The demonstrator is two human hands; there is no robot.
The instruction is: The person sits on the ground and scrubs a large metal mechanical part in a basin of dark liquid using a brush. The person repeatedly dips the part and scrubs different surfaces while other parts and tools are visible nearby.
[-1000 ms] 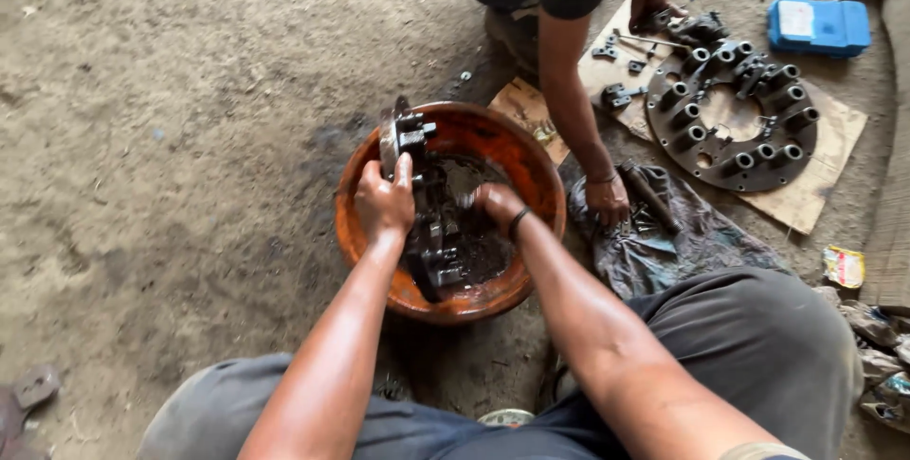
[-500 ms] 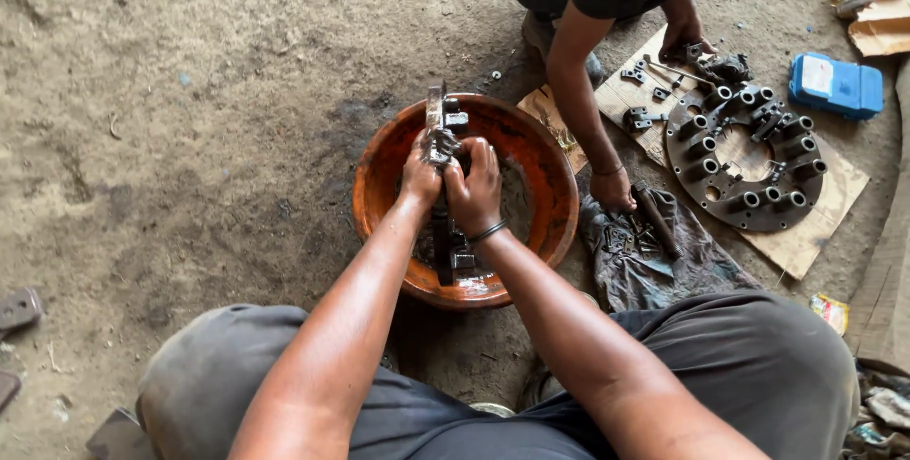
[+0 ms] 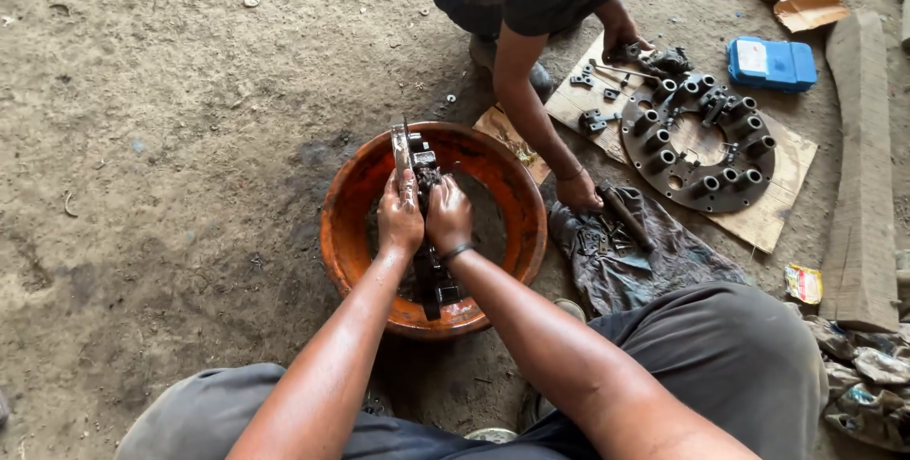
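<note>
A round orange basin [image 3: 351, 197] sits on the dirt floor with dark oily liquid in it. A greasy round metal plate with bolted blocks [image 3: 408, 149] stands on edge inside it. My left hand [image 3: 400, 214] grips the plate's upper rim. My right hand [image 3: 448, 214] rests beside it on the same plate, fingers curled over the blocks, a dark band on the wrist.
A second person crouches across from me, one hand [image 3: 578, 193] on a dark cloth [image 3: 654, 252] with small parts, the other by a large round studded plate [image 3: 701, 143] on cardboard. A blue box [image 3: 773, 64], a wooden plank [image 3: 863, 166] and rags lie at right.
My right hand came out of the basin's liquid and joined my left on the upright plate. The view shifted; the other person's hands stay at their places.
</note>
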